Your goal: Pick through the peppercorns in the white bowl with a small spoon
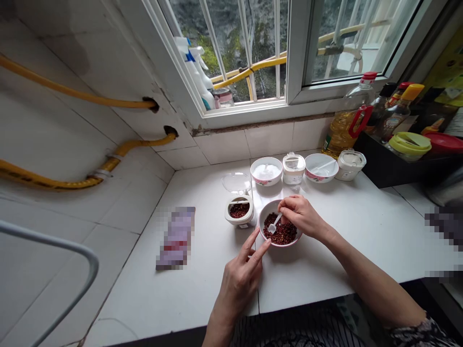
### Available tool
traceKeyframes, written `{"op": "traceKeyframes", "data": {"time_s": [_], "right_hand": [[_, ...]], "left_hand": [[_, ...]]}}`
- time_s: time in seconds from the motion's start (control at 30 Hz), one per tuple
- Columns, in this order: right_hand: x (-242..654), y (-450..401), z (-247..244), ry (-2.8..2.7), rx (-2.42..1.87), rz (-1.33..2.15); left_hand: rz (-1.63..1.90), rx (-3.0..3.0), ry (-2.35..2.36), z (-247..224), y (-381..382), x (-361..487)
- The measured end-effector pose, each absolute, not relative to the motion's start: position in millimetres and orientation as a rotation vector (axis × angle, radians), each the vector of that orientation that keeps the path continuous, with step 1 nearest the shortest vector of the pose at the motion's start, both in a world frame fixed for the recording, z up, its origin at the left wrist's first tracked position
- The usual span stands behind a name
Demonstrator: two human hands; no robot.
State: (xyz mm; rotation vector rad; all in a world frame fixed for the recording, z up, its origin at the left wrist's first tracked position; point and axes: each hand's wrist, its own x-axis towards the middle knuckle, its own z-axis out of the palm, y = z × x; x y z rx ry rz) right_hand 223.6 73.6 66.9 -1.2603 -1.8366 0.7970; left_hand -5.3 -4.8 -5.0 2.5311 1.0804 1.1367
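Note:
A bowl [283, 245] of dark red peppercorns [285, 233] stands on the white counter. My right hand [301, 215] pinches the handle of a small white spoon [273, 227], whose scoop rests over the peppercorns inside the bowl. At the bowl's near left rim, my left hand [243, 271] touches it with outstretched fingertips. Just left of the bowl is a white seasoning jar [240, 219], its clear lid [236, 183] flipped up and similar dark red peppercorns inside.
Behind stand a bowl of white granules [266, 181], a lidded jar [293, 168], a bowl with a white spoon [320, 179] and another jar [350, 166]. An oil bottle [343, 130] and a black box [383, 164] of bottles are right. A blurred purple packet [177, 236] lies left.

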Motion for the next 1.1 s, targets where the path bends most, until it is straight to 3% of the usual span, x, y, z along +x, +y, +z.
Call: {"op": "traceKeyframes", "data": {"time_s": [0.23, 0.6, 0.9, 1.1], "right_hand": [[227, 72, 70, -1.526, -1.256, 1.182], [231, 76, 74, -1.362, -1.217, 1.282], [203, 76, 81, -1.33, -1.06, 1.058], [179, 69, 79, -1.736, -0.975, 0.549]], "left_hand": [[1.128, 2.526, 1.073, -5, -5, -5], [1.128, 2.517, 1.081, -4, -5, -4], [1.157, 2.532, 1.075, -7, -3, -4], [1.157, 2.55, 1.081, -6, -4, -4]]}}
